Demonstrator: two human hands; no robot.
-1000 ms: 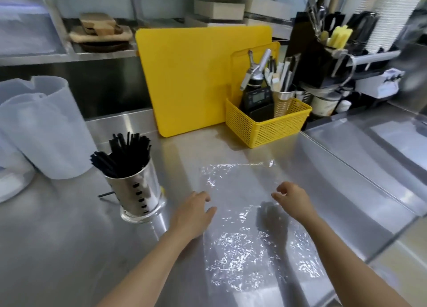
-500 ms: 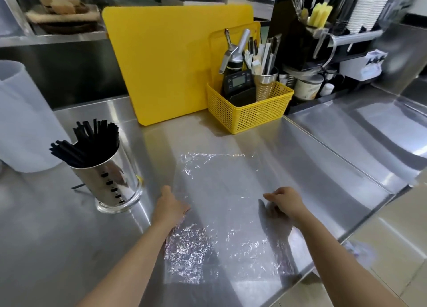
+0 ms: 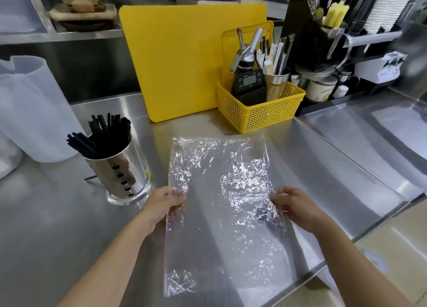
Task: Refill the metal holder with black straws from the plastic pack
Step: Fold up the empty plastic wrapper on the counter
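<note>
Black straws (image 3: pixel 104 135) stand bunched in one metal holder (image 3: pixel 122 175), their tops fanning up and to the left above its rim; they are too many and too tightly packed to count. The holder, a shiny cylinder with a column of small dark slots down its side, stands upright on the steel counter (image 3: pixel 46 225), left of one clear plastic pack (image 3: pixel 221 205). One single stray straw (image 3: pixel 91 178) lies flat on the counter just behind the holder's base. The pack lies spread out and flat, crinkled and glinting, with no straws visible inside it; its near end reaches the counter's front edge. Two bare hands hold it at its two long sides, about midway along. The left hand (image 3: pixel 161 207) grips the left edge, thumb on top and fingers curled beneath, pinching the film. The right hand (image 3: pixel 293 205) pinches the right edge between thumb and bent fingers, the knuckles raised. Behind the pack, one large yellow cutting board (image 3: pixel 184 61) leans upright against the back, with a second, smaller yellow board (image 3: pixel 231 43) leaning behind one yellow mesh basket (image 3: pixel 258 112). The basket holds one cream whipper (image 3: pixel 245 54), one digital timer (image 3: pixel 249 81) and one metal cup of utensils (image 3: pixel 277 84). At far left stands one translucent white container (image 3: pixel 34 107), well apart from the pack.
</note>
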